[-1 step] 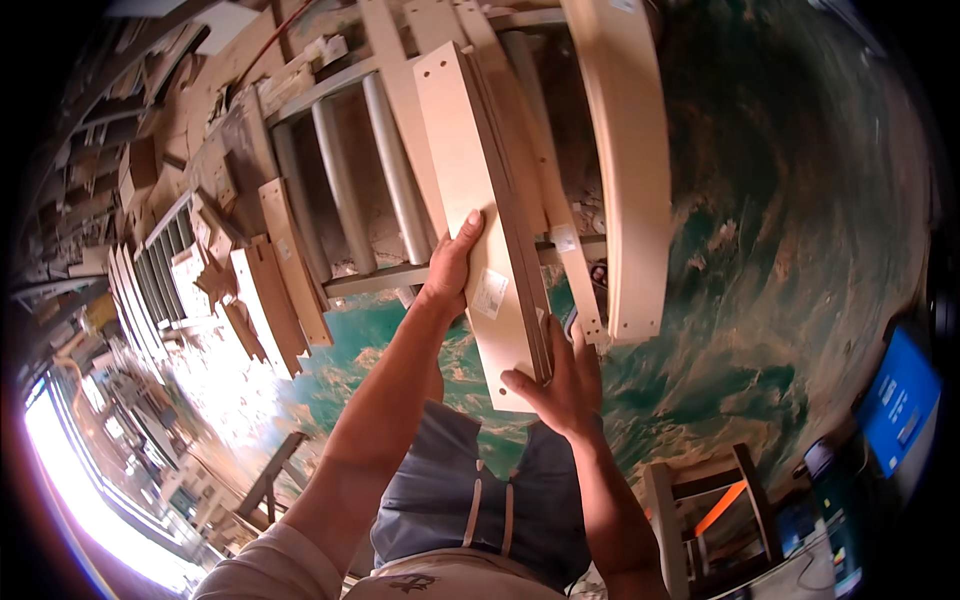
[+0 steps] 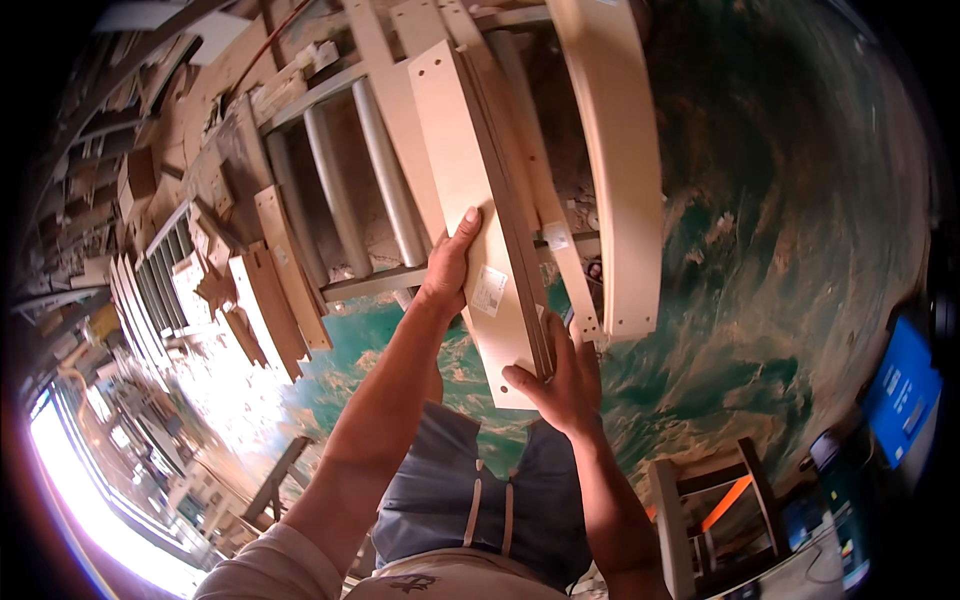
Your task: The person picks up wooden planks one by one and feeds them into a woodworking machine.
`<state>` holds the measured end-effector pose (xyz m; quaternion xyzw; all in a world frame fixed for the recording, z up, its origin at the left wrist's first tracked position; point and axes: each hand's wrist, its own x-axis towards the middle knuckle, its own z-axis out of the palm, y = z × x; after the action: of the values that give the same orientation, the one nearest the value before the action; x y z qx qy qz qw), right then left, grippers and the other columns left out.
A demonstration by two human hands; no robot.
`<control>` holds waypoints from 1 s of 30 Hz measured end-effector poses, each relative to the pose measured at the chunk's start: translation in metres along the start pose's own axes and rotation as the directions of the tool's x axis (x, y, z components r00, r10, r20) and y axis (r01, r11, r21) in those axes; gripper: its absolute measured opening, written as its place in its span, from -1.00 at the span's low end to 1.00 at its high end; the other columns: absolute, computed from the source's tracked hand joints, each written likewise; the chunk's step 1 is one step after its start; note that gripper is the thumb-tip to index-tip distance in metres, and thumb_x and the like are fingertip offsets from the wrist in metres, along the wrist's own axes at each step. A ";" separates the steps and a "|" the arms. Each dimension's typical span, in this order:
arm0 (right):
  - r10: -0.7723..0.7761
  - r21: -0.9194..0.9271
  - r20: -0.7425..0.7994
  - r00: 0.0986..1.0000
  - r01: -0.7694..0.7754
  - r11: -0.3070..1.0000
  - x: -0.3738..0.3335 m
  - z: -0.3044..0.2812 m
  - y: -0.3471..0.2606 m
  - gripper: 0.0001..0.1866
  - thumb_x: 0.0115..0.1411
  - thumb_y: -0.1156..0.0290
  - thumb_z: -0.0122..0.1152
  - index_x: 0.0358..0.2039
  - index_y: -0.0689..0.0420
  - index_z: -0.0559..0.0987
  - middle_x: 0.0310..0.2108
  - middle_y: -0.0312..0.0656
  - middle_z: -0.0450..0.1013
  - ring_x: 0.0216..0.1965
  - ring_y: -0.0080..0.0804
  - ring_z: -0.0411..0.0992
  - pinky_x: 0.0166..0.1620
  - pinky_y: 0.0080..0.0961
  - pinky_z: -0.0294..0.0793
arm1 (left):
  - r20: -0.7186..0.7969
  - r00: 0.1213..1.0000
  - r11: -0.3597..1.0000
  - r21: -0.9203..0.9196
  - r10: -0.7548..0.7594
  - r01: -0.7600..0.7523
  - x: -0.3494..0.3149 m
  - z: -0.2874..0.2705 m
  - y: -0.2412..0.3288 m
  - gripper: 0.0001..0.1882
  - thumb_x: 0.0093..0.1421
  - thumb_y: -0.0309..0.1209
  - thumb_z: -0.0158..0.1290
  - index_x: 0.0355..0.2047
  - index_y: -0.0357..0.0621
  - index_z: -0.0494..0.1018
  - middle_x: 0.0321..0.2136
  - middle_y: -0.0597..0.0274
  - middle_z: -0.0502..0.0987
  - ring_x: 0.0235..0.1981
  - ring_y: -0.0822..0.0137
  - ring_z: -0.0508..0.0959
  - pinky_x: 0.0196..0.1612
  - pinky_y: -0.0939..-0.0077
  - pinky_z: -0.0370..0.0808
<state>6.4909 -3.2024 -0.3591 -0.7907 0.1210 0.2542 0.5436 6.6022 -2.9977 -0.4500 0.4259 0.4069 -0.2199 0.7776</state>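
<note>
1. The stack of pale boards (image 2: pixel 450 150) points away from the person, its far part over the roller table (image 2: pixel 384 170) and its near end over the green floor (image 2: pixel 740 280); I cannot tell whether it rests on anything or is lifted
2. The left hand (image 2: pixel 447 275) has hold of it near mid-length, thumb flat on the top face, the other fingers out of sight at the left edge, apparently parted only by the stack's thickness
3. The right hand (image 2: pixel 567 390) grips the near right corner, thumb on top, fingers spread along the side, perhaps pressing the layers flush
4. Holding opposite edges at separate points probably steadies the length against twisting
5. A narrow board (image 2: pixel 577 290) and a wider pile of boards (image 2: pixel 625 200) lie to the right, roughly lengthwise too, likely so the frame can bear them
</note>
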 end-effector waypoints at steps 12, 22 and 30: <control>0.184 0.508 -0.071 0.980 -0.124 0.852 -0.058 -0.131 0.115 0.11 0.07 0.17 0.57 0.50 0.12 0.09 0.42 0.05 0.14 0.44 -0.06 0.14 0.40 -0.10 0.20 | 0.106 0.994 0.975 0.220 0.019 -0.043 -0.012 0.186 -0.088 -0.22 0.28 0.17 0.18 0.20 -0.27 0.39 -0.10 0.04 0.63 -0.13 0.22 0.67 -0.03 0.32 0.65; 0.397 0.676 -0.402 0.825 -0.025 0.736 -0.108 -0.215 0.171 0.02 0.21 0.10 0.43 0.51 0.15 0.05 0.38 -0.06 0.16 0.37 -0.18 0.19 0.34 -0.16 0.26 | 0.216 0.976 0.988 0.156 -0.033 -0.001 0.006 0.335 -0.174 -0.32 0.25 0.07 0.29 0.13 -0.19 0.40 -0.18 0.17 0.62 -0.24 0.31 0.64 -0.19 0.39 0.64; -0.246 -0.211 -0.731 0.636 0.132 0.969 -0.157 -0.205 0.126 -0.59 0.46 0.29 0.05 0.24 0.16 0.35 0.38 0.12 0.16 0.33 0.05 0.28 0.24 -0.03 0.43 | 0.176 0.970 0.985 0.071 -0.170 0.159 -0.060 0.339 -0.186 -0.24 0.30 0.02 0.26 0.30 -0.17 0.27 0.03 0.09 0.54 -0.03 0.25 0.55 0.02 0.27 0.55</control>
<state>6.3553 -3.4525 -0.3182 -0.8684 0.2334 -0.1463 0.4124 6.5909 -3.3838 -0.3873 0.3907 0.3617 -0.3330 0.7782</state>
